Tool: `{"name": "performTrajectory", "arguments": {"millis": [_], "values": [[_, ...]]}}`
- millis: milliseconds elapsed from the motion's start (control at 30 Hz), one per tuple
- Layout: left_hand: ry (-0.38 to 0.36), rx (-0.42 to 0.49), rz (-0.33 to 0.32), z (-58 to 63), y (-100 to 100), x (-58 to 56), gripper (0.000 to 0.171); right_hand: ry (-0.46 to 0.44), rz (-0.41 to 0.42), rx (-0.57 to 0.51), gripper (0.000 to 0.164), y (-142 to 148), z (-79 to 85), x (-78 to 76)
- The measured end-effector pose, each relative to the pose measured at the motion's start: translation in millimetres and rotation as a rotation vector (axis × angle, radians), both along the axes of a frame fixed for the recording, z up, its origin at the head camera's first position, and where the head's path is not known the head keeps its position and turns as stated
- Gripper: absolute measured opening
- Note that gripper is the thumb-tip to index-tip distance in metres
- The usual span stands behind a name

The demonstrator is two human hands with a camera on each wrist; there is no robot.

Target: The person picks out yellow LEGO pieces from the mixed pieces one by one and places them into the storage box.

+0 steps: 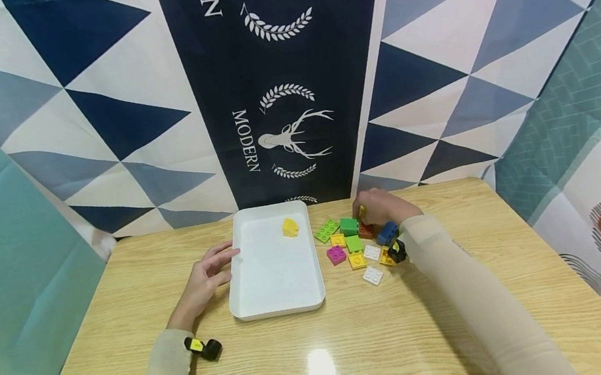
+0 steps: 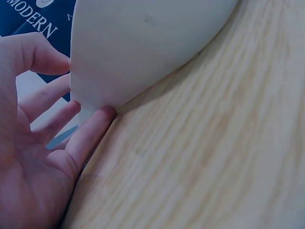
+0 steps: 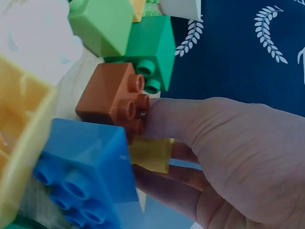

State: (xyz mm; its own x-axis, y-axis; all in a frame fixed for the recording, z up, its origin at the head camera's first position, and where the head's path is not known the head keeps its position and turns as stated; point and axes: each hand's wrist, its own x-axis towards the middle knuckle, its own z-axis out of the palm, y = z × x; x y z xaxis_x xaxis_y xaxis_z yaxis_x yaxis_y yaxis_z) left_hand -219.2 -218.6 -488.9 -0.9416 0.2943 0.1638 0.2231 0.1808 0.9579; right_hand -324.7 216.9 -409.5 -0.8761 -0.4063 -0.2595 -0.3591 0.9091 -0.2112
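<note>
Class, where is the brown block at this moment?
In the head view, the brown block is right of the tray, between the dark green block and the blue block, beside the right hand.

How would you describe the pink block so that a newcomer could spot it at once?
On the wooden table stands a white tray, and just to its right lie toy blocks. On the tray side of these is the pink block. A yellow block lies beside it, but only this one is pink.
</note>
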Motion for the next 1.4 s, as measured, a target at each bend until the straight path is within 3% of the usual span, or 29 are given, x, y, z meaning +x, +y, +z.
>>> {"name": "performTrajectory", "arguments": {"millis": [400,1400], "values": [[-0.003,0.008,-0.003,-0.7,0.6,-0.3,0.047,0.051,0.036,-0.005,0.019,1.3,-4.2,0.0],[0.017,-0.004,-0.002,0.6,0.3,1.0,0.045,-0.011,-0.009,-0.013,0.02,0.8,-0.6,-0.9]]}}
